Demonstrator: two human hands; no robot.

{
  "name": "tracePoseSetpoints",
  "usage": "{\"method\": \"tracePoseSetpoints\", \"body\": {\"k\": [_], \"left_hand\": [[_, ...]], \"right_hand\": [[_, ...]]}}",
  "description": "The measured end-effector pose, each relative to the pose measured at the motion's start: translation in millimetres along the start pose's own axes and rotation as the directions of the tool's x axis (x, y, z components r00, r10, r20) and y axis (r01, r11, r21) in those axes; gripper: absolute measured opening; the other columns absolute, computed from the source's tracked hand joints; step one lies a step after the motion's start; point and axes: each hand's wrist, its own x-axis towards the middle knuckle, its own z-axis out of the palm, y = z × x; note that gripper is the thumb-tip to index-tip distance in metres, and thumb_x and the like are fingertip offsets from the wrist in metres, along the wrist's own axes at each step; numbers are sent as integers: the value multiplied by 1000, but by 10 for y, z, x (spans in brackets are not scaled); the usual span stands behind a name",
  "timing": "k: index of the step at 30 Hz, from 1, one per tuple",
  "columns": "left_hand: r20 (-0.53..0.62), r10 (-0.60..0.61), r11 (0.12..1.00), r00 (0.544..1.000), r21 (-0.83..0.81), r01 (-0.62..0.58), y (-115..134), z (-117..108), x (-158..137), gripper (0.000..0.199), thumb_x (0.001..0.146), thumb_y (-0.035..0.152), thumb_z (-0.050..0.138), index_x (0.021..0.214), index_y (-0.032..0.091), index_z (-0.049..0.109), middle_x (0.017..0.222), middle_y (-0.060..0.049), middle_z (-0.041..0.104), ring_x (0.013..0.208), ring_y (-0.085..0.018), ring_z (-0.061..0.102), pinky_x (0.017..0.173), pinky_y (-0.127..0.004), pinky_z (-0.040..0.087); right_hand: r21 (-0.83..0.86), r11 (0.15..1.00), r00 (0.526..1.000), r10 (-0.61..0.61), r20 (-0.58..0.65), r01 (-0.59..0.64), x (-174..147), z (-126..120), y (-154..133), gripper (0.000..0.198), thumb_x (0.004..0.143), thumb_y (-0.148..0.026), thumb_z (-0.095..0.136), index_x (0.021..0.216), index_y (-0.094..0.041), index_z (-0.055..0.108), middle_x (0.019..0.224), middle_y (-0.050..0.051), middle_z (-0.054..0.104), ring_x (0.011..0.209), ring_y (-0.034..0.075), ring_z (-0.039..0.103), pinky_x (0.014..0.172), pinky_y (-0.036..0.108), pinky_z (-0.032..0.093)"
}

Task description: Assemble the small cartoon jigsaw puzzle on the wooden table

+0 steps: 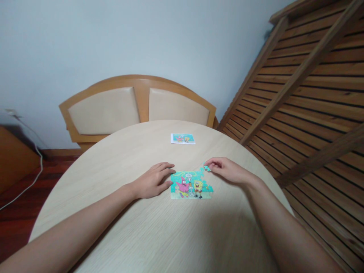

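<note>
A jigsaw puzzle [183,185] with cartoon figures on a turquoise ground lies flat on the round table, mostly joined, with a jagged gap along its upper right side. My left hand [155,180] rests on the tabletop with fingers spread, the fingertips at the puzzle's left edge. At the upper right corner, my right hand [224,169] pinches a small turquoise puzzle piece [207,168] between thumb and fingers. Whether that is one piece or more is too small to tell.
Behind the puzzle lies a reference picture card [182,138] with the same cartoon. The pale round table [127,223] stands against a wooden headboard [141,98] with cream panels. A slatted wooden frame [301,83] leans on the right. A white cable [40,167] hangs at left.
</note>
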Motion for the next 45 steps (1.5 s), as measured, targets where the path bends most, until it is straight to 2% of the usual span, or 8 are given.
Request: {"method": "tracePoseSetpoints", "body": {"k": [6, 10, 14, 23, 28, 34, 39, 45], "left_hand": [[-102, -42, 997, 994, -66, 35, 70, -12, 57, 27, 98, 31, 52, 121, 22, 61, 132, -11, 62, 124, -27, 55, 109, -48, 43], [-155, -168, 970, 974, -200, 136, 190, 3, 93, 21, 96, 29, 54, 112, 21, 65, 113, -8, 70, 108, -23, 64, 100, -43, 49], [-149, -303, 892, 941, -393, 225, 357, 27, 119, 22, 96, 33, 54, 105, 20, 69, 102, -6, 74, 97, -22, 67, 92, -38, 52], [-49, -391, 689, 919, -678, 257, 488, 88, 161, 20, 91, 29, 61, 100, 14, 68, 83, -5, 72, 77, -17, 66, 74, -29, 54], [-68, -387, 747, 920, -608, 269, 440, 108, 149, 18, 89, 25, 58, 95, 15, 71, 86, -5, 74, 78, -17, 66, 74, -29, 54], [-83, -356, 877, 931, -374, 302, 415, 83, 124, 20, 85, 22, 59, 93, 19, 77, 84, -5, 75, 77, -18, 65, 74, -29, 52], [-53, -322, 892, 945, -350, 285, 408, 67, 112, 22, 81, 19, 59, 89, 20, 79, 82, -3, 76, 79, -18, 67, 75, -27, 52], [-32, -317, 893, 948, -348, 287, 410, 43, 112, 24, 77, 16, 58, 87, 19, 79, 82, -3, 77, 75, -17, 66, 70, -25, 51]], "right_hand": [[124, 992, 1000, -20, -4, 20, 15, 167, -187, 46, 84, -52, 65, 108, -13, 68, 82, 4, 65, 73, 16, 57, 66, 28, 45], [178, 981, 996, -79, 36, 71, 14, 319, -342, 43, 85, -51, 67, 105, -13, 69, 86, 6, 68, 75, 17, 60, 70, 30, 48], [166, 978, 988, -139, 62, 128, 23, 464, -453, 37, 86, -47, 69, 103, -14, 71, 92, 8, 72, 81, 18, 63, 74, 31, 50], [190, 964, 972, -208, 110, 185, 40, 640, -561, 28, 88, -39, 69, 103, -16, 74, 94, 7, 76, 87, 19, 69, 78, 31, 54], [164, 966, 967, -220, 128, 198, 47, 619, -527, 26, 90, -38, 66, 104, -17, 73, 97, 7, 76, 90, 19, 70, 79, 30, 54], [-72, 955, 952, -276, 128, 287, 39, 504, -480, 22, 82, -30, 73, 102, -19, 74, 99, 5, 75, 94, 21, 67, 87, 32, 50], [-175, 895, 908, -380, 177, 409, 49, 515, -460, 33, 74, -31, 82, 105, -21, 75, 108, 7, 70, 107, 24, 61, 98, 37, 44], [-208, 888, 907, -372, 197, 409, 58, 567, -390, 39, 70, -32, 86, 108, -25, 75, 112, 6, 67, 110, 25, 59, 102, 39, 42]]}}
